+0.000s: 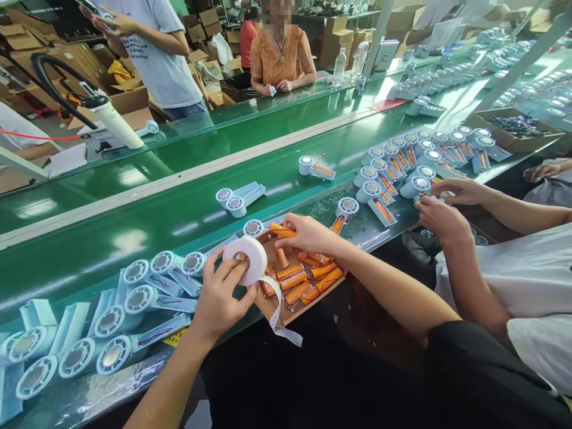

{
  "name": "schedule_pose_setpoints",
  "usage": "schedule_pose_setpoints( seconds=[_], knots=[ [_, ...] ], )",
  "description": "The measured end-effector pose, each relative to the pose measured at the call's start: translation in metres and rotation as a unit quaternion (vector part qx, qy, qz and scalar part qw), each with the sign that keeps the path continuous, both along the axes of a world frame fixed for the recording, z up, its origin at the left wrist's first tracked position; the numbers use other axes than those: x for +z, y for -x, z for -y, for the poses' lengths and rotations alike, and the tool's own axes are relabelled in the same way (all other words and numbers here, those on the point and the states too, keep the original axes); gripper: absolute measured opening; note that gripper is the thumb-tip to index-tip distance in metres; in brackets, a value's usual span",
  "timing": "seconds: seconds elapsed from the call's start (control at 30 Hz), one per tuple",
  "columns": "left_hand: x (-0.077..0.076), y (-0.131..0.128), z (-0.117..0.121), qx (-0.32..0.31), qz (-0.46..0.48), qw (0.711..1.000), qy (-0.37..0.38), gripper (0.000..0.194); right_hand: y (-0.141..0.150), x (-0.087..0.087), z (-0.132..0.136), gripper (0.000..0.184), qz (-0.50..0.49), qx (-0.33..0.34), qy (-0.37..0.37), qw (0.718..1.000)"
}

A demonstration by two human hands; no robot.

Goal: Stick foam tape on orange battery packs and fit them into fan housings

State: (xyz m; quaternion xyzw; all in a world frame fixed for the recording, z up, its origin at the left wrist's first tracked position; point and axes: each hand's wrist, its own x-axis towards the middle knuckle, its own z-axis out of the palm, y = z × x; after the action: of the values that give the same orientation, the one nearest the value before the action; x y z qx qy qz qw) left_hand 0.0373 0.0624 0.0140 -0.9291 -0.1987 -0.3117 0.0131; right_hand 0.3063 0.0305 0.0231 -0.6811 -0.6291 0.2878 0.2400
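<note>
My left hand (223, 301) grips a roll of white tape (256, 257), its fingers in and around the core. A loose strip of tape (276, 310) hangs from the roll over the box's near edge. My right hand (308, 233) is closed on an orange-wrapped battery pack (280, 231) above the far side of a cardboard box (308, 308). More orange battery packs (304, 285) with thin dark wires lie in that box. Close to my left hand, light-blue plastic fan housings (142, 298) with round heads and open handles lie in rows.
A green conveyor belt (187, 196) runs past the bench, carrying several housings (236, 205). Housings fitted with orange packs (379, 190) cluster at right, where a co-worker's hands (447, 208) handle one. Other people are across the belt. A box of dark parts (513, 142) stands farther right.
</note>
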Motion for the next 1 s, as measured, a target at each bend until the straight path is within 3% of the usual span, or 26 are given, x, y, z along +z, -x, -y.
schedule_pose_setpoints(
  seconds=[0.1,0.2,0.27,0.37,0.43,0.5,0.57,0.67,0.77,0.93,1.0],
  knots=[
    [0.006,0.001,0.002,-0.010,-0.001,1.000,-0.004,0.029,-0.008,0.001,0.016,0.038,-0.224,0.007,-0.053,0.973],
    [0.014,-0.001,0.004,-0.027,-0.007,0.999,-0.017,0.031,-0.004,0.001,0.037,0.041,-0.326,0.010,-0.094,0.941],
    [0.018,-0.002,0.005,-0.037,-0.007,0.999,-0.025,0.031,0.001,0.001,0.046,0.033,-0.368,-0.034,-0.111,0.923],
    [0.019,-0.002,0.007,-0.044,0.000,0.999,-0.024,0.030,0.005,0.000,0.052,0.027,-0.482,-0.097,-0.121,0.862],
    [0.018,-0.003,0.009,-0.046,-0.002,0.999,-0.015,0.031,0.007,0.001,0.053,0.033,-0.564,-0.100,-0.099,0.813],
    [0.017,-0.003,0.011,-0.050,-0.005,0.999,-0.007,0.032,0.009,0.003,0.053,0.041,-0.603,-0.075,-0.068,0.791],
    [0.017,-0.003,0.012,-0.057,-0.001,0.998,-0.009,0.032,0.013,0.005,0.053,0.040,-0.613,-0.049,-0.048,0.787],
    [0.019,-0.002,0.012,-0.063,-0.001,0.998,-0.019,0.032,0.020,0.005,0.056,0.039,-0.624,-0.074,-0.069,0.775],
    [0.024,-0.002,0.012,-0.065,-0.019,0.997,-0.027,0.031,0.024,0.000,0.060,0.047,-0.591,-0.140,-0.128,0.784],
    [0.029,-0.003,0.014,-0.082,-0.046,0.994,-0.046,0.036,0.026,-0.007,0.072,0.039,-0.375,-0.181,-0.204,0.886],
    [0.029,-0.005,0.014,-0.087,-0.045,0.994,-0.048,0.039,0.028,-0.006,0.076,0.035,-0.318,-0.178,-0.230,0.902]
  ],
)
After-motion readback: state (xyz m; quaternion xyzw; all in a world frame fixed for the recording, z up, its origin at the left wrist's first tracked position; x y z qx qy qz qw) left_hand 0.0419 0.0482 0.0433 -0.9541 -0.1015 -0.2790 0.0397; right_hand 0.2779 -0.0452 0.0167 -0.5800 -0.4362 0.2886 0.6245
